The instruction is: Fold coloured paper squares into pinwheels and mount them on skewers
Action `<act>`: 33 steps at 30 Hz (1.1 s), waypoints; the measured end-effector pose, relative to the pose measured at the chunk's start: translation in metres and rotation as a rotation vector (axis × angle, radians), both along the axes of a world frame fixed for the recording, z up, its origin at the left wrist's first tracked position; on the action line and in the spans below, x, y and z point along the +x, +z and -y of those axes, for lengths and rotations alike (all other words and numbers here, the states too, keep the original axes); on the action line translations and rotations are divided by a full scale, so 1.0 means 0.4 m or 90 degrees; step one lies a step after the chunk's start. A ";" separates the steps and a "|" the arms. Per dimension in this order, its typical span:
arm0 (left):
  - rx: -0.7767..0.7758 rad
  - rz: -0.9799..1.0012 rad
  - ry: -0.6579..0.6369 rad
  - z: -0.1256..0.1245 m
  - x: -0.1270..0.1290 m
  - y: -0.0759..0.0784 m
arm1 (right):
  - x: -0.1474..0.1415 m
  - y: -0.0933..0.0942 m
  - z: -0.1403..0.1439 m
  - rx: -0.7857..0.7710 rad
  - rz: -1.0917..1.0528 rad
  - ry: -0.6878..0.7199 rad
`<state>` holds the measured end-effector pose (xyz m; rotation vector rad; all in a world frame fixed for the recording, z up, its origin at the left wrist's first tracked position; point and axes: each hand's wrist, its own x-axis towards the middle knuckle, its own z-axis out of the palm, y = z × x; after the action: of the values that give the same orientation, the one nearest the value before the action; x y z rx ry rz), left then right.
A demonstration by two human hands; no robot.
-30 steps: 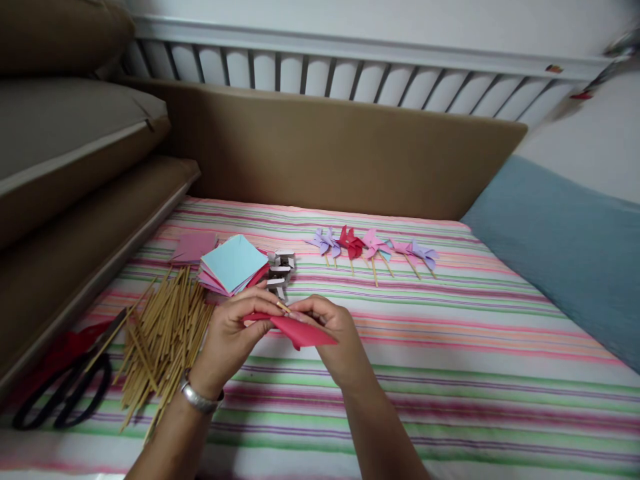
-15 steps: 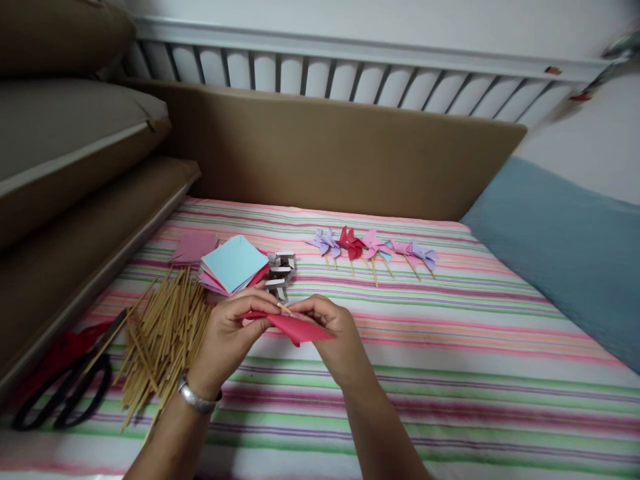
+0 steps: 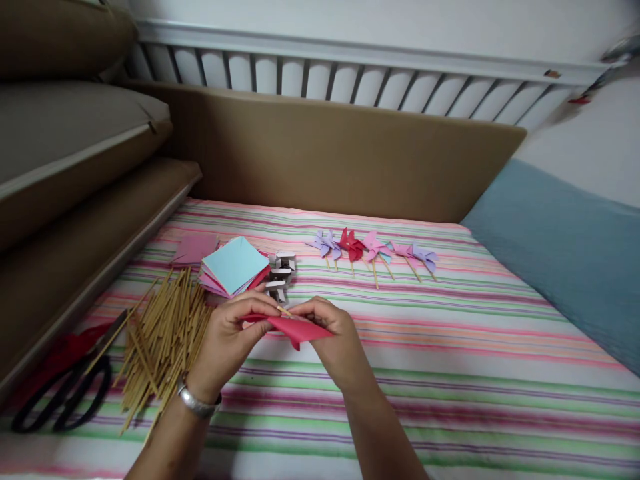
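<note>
Barely any change since before. My left hand [image 3: 233, 337] and right hand [image 3: 333, 340] still pinch the red paper [image 3: 295, 329] and stick [image 3: 284, 309], fingertips meeting, wrists angled inward.

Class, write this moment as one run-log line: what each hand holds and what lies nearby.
left hand: holds red paper | right hand: holds red paper, stick tip | nearby: stick pile, paper stack, scissors

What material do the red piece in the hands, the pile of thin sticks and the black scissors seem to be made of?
Red piece: probably matte craft paper; it is thin and keeps sharp folds.
Sticks: pale tan, thin and straight, likely bamboo or wood.
Scissors: black loop handles look like plastic; the blades are too unclear to judge.
</note>
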<state>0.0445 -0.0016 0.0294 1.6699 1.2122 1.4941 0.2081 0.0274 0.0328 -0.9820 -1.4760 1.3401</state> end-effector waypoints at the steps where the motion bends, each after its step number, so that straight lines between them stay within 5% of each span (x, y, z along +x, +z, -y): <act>1: -0.003 0.001 -0.003 0.000 0.000 0.000 | -0.001 0.001 0.000 0.001 -0.003 -0.001; 33: -0.005 0.050 0.004 0.006 0.004 0.009 | 0.005 0.012 0.006 0.099 0.048 0.003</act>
<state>0.0462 -0.0039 0.0331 1.5894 1.1812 1.5418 0.2099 0.0249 0.0375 -0.9380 -1.6137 1.1833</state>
